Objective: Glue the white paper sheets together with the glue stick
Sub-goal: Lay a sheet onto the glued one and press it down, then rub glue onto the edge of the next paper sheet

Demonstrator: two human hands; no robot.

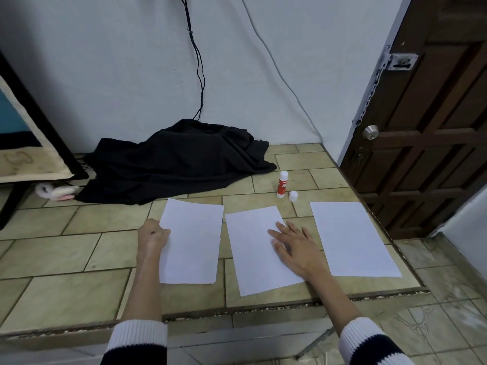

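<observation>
While a black cloth (179, 160) lies heaped behind, three paper sheets sit on the tiled floor (66, 259): left sheet (192, 241), middle sheet (253, 251), right sheet (350, 238). Left hand (152, 234) fingers pinch the left sheet's edge; right hand (295, 245) lies flat, fingers spread, on the middle sheet. One glue stick (282, 184) stands uncapped, cap (293, 196) beside it.

We are looking at three matt white paper sheets: left (191, 241), middle (254, 252) and right (351, 238), lying smooth on a glazed tile floor (66, 259) that is showing a dull sheen. At 12 o'clock from the middle sheet, the glue stick (282, 184) and its cap (293, 196) are looking like glossy plastic. At 10 o'clock, black cloth (174, 164) is lying crumpled and matt. At 2 o'clock, a dark wood door (434, 127) is carrying a shiny metal knob (370, 132).
</observation>
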